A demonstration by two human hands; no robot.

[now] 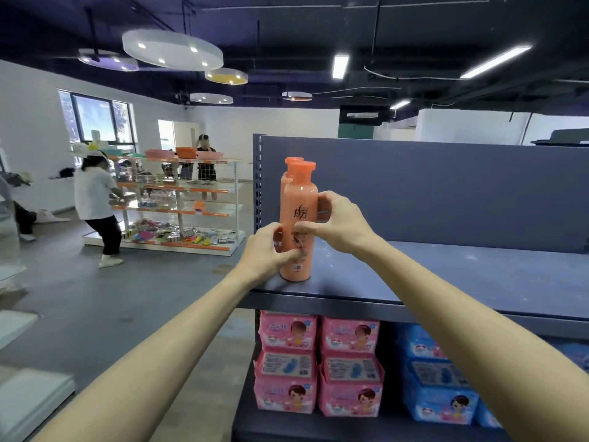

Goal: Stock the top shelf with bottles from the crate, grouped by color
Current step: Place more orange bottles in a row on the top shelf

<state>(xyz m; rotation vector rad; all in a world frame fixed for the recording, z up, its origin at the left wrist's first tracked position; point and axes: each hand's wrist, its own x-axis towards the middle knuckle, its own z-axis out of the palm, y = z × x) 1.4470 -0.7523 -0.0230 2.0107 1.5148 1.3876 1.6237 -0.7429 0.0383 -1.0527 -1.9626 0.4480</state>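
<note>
Two orange bottles stand upright at the left end of the grey top shelf [446, 275], one behind the other. The front orange bottle [299, 205] has a flip cap and dark print. Only the cap and a strip of the rear orange bottle [290, 161] show behind it. My left hand [271, 247] holds the front bottle low on its left side, fingers curled round it. My right hand [338, 221] grips the same bottle from the right, thumb across its front. The crate is out of view.
Below the top shelf, pink packs [318, 362] are stacked at the left and blue packs [436, 378] at the right. The grey back panel [446, 186] rises behind the shelf. At the far left, a person in white [95, 202] bends by another stocked rack [178, 199].
</note>
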